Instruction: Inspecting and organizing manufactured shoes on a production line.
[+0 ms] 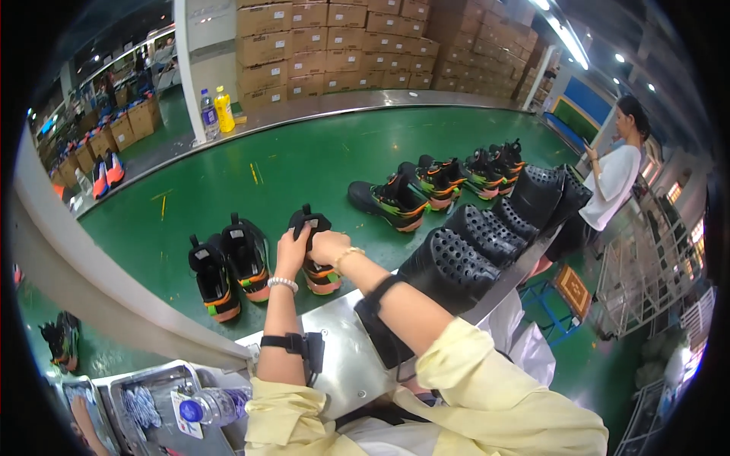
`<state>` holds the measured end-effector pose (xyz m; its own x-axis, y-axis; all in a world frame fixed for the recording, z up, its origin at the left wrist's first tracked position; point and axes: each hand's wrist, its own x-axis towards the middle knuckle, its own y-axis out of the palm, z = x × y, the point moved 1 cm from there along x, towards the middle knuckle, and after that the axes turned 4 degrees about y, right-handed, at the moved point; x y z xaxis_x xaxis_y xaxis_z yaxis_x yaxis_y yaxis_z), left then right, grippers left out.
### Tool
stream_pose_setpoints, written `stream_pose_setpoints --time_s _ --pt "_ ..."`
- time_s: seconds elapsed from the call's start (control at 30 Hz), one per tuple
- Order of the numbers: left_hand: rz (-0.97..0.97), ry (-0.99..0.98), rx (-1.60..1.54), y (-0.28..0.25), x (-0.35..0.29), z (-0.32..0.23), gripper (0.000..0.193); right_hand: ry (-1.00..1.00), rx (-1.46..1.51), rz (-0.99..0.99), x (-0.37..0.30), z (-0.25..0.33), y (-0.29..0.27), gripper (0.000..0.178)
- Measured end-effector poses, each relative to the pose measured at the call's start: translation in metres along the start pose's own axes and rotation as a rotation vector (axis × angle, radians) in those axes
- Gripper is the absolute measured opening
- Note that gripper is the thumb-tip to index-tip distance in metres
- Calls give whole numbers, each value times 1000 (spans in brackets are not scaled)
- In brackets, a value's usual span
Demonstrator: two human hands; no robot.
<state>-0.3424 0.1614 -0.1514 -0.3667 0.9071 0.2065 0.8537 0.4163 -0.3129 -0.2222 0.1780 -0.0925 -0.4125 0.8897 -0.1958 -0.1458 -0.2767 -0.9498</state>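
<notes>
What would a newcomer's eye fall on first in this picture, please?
Probably the left hand and right hand at a dark shoe by the near edge of the green table, slightly left of centre. Next might come the chunky black clogs lined up to the right, then the stacked boxes beyond the table's far side.

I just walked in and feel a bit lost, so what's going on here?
A person has both hands at the upper of a black sneaker on a green work surface. The left hand holds it; the right hand's fingers are partly hidden. Two similar sneakers stand just left, more stand farther right, and black perforated clog-like pieces line the near edge. Another person stands at the far right.
</notes>
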Motion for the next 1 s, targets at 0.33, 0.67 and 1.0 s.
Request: stream_pose_setpoints --time_s 0.33,0.67,1.0 --pt "-48 91 720 18 -12 -33 48 -1302 1444 369 -283 -1 -172 16" --pt "151 109 728 7 6 7 40 -1558 1679 -634 -359 -12 -136 18" --pt "-100 137 944 18 -3 -5 22 -1488 1618 -464 -378 -79 -153 20"
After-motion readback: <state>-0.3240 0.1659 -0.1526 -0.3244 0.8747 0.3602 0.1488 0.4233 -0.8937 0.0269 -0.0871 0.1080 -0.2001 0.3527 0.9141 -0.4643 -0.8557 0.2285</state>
